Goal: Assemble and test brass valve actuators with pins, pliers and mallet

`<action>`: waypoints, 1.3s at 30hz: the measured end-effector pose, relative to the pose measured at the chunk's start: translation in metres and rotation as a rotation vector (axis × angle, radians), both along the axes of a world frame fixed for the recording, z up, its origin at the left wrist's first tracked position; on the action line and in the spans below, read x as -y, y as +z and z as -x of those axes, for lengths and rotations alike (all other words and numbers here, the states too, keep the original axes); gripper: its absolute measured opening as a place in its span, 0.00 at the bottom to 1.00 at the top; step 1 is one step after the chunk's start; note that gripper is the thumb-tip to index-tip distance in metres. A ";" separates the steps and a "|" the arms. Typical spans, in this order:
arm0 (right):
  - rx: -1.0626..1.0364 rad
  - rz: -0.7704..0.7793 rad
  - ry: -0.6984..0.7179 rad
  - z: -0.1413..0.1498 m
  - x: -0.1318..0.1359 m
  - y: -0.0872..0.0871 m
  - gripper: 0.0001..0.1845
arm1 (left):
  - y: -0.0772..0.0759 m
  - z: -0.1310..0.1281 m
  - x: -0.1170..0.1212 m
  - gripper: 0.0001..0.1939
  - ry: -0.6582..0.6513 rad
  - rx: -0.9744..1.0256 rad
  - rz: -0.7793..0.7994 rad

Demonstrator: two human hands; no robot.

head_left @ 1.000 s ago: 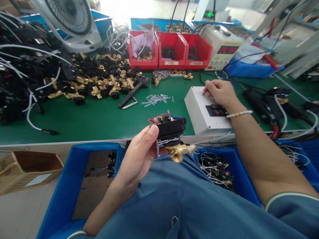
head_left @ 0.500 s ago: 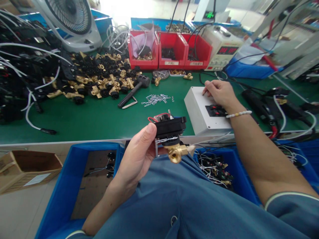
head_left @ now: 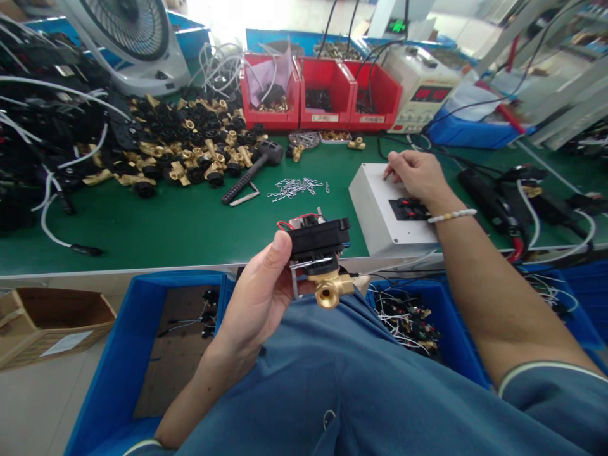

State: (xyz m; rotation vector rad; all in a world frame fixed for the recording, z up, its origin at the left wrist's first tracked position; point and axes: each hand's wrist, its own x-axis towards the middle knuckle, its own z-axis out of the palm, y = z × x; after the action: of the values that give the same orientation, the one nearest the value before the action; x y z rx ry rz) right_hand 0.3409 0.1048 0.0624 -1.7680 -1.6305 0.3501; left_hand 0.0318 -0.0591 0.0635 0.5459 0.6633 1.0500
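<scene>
My left hand (head_left: 256,294) is closed around a valve assembly (head_left: 319,256), a black motor housing with red and black wires on top and a brass fitting underneath. I hold it over my lap, just in front of the bench edge. My right hand (head_left: 412,175) rests on a white box (head_left: 375,212) that stands on the green bench. Its fingers are curled and the fingertips press down near the box's far left corner. A black panel with red terminals (head_left: 407,209) sits on the box beside my wrist.
A heap of brass and black valve parts (head_left: 190,149) covers the left of the bench, with a black mallet (head_left: 249,172) and loose metal clips (head_left: 297,188) nearby. Red bins (head_left: 325,95), a power supply (head_left: 420,88) and a fan (head_left: 133,38) stand behind. Blue crates (head_left: 156,342) sit below the bench.
My left hand has lifted the valve assembly slightly and shifted it a little left. My right hand stays on the white box.
</scene>
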 end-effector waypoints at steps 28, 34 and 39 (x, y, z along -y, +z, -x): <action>-0.011 0.019 -0.033 0.001 0.000 0.000 0.21 | 0.008 -0.002 -0.009 0.17 0.116 0.088 0.132; -0.012 0.019 -0.036 0.004 0.002 0.003 0.21 | 0.017 -0.002 -0.009 0.27 0.030 0.170 0.229; -0.025 0.019 -0.025 0.002 0.001 0.002 0.20 | 0.015 -0.001 -0.006 0.28 -0.019 0.182 0.178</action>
State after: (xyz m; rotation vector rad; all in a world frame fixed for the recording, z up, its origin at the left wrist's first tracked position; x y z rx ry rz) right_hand 0.3388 0.1040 0.0640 -1.7892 -1.5916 0.3757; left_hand 0.0325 -0.0530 0.0787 0.2981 0.5831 0.9985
